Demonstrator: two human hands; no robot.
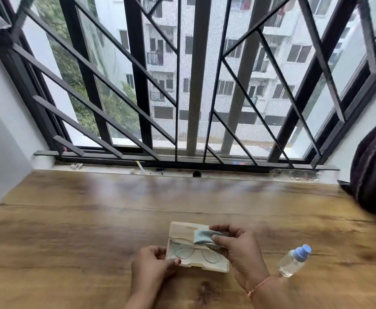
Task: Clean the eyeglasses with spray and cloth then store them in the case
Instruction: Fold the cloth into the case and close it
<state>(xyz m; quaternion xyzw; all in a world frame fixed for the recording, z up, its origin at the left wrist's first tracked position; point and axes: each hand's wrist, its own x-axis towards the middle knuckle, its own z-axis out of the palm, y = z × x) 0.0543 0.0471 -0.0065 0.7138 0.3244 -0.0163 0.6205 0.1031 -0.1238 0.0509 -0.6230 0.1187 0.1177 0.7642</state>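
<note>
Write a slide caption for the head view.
Blue cloth pinched in the right hand over eyeglasses in the open case, left hand holding its edge.

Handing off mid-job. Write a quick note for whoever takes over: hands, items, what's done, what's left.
Left hand holds the left end of the open pale beige case.
Right hand pinches the folded light blue cloth above it.
Thin wire-rimmed eyeglasses lie inside the case.
Clear spray bottle with blue cap stands on the wooden table, right.
Done: glasses stored.
Left: probably tuck cloth in, close case.
</note>
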